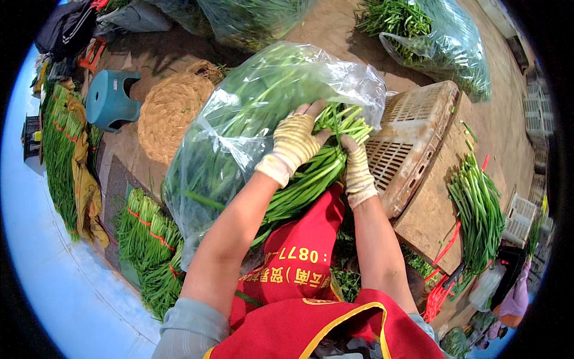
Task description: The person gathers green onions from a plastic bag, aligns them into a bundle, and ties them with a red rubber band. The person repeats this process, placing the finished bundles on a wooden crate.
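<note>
Between my hands is a bundle of long green stalk vegetables (314,172), with pale cut ends pointing right and leaves trailing down over my lap. My left hand (296,141), in a yellow-striped knit glove, lies over its top near the cut ends. From the right, my right hand (358,168) in a matching glove grips its side, thumb up; its other fingers are partly hidden. Just beyond and left of the bundle, a large clear plastic bag (219,152) bulges with more long greens. I wear a red apron (291,260) with yellow trim and writing.
To the right, a worn plastic crate (403,143) leans by a wooden board (426,233) bearing another bunch of stalks (477,211) and red ties (437,300). Leftward are a blue stool (112,101), a coiled straw seat (172,114) and tied green bundles (150,233). Filled bags (453,54) stand beyond.
</note>
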Demonstrator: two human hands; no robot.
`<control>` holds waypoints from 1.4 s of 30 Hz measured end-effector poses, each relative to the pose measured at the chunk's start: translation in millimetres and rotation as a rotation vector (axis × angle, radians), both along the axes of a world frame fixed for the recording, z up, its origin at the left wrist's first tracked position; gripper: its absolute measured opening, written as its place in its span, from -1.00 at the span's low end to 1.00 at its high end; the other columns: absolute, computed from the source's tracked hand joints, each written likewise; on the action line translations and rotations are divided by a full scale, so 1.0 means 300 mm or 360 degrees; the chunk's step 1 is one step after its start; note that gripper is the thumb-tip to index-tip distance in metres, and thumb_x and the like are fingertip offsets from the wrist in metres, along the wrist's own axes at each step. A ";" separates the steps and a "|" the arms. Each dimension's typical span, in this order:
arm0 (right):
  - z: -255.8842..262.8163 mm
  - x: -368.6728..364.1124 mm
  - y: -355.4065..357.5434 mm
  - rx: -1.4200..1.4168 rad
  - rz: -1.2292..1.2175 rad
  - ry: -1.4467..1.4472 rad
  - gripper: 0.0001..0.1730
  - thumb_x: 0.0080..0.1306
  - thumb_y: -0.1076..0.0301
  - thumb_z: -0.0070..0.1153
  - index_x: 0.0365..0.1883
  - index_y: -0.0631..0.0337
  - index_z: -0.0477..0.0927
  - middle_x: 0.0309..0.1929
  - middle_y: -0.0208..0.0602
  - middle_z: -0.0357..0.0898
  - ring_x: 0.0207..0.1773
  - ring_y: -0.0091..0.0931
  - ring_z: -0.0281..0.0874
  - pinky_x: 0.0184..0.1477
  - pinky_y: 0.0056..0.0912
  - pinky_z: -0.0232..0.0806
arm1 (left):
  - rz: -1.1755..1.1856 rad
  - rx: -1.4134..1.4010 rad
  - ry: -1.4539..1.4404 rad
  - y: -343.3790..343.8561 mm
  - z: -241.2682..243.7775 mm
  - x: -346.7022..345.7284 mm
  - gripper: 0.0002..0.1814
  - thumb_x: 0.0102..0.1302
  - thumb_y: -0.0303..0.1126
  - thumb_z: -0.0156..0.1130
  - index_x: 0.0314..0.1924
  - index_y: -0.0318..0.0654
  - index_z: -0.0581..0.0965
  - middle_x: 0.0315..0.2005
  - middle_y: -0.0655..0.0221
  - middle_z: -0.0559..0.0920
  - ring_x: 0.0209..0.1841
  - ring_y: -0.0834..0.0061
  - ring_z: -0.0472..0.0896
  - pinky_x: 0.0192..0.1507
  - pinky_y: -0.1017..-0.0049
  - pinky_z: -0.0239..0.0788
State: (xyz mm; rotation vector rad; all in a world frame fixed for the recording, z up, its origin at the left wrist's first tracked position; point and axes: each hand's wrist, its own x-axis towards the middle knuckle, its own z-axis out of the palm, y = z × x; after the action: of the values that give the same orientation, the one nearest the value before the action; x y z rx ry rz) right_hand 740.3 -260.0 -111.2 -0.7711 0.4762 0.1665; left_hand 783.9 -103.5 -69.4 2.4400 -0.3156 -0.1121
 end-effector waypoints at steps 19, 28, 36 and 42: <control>0.050 -0.049 -0.064 -0.0181 0.0118 -0.0170 -0.47 0.23 0.22 0.24 0.14 0.14 0.41 -0.08 -0.35 0.56 -0.06 -0.40 0.56 -0.03 -0.30 0.47 | -0.0163 -0.0093 0.0023 -0.019 0.090 -0.187 -0.53 0.24 -0.27 0.16 0.18 0.00 0.44 -0.22 0.16 0.58 -0.16 0.05 0.56 -0.14 0.16 0.42; 0.093 -0.075 -0.056 -0.0359 0.0010 -0.0048 -0.72 0.20 0.45 0.22 -0.10 0.19 0.54 -0.25 -0.44 0.56 -0.29 -0.56 0.50 -0.24 -0.49 0.39 | -0.0413 -0.0804 0.0790 0.047 0.146 -0.163 -0.55 0.24 -0.52 0.21 0.16 -0.12 0.52 -0.24 0.40 0.58 -0.21 0.58 0.53 -0.13 0.52 0.38; 0.265 -0.158 0.008 -0.0860 0.0167 -0.0457 -0.63 0.11 0.54 0.26 -0.08 0.21 0.54 -0.19 -0.45 0.54 -0.19 -0.55 0.50 -0.13 -0.46 0.40 | -0.0736 -0.1216 0.1104 0.011 0.094 -0.041 -0.48 0.44 -0.08 0.04 0.21 -0.32 0.45 0.09 0.34 0.57 0.15 0.51 0.44 0.27 0.44 0.18; 0.245 -0.193 -0.028 -0.0678 -0.0089 -0.0086 -0.56 0.09 0.56 0.29 -0.04 0.19 0.50 -0.19 -0.41 0.55 -0.20 -0.57 0.51 -0.16 -0.45 0.46 | -0.0745 -0.0641 0.1098 -0.023 0.046 -0.179 -0.33 0.31 0.14 0.11 0.18 -0.29 0.41 -0.06 0.10 0.61 0.03 0.24 0.56 0.11 0.32 0.32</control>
State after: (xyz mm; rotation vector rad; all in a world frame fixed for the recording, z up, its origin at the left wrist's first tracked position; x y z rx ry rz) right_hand 682.5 -268.3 -37.8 -1.1744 0.4878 -0.0108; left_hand 730.3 -110.3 -55.7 1.7568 -0.5216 -0.9655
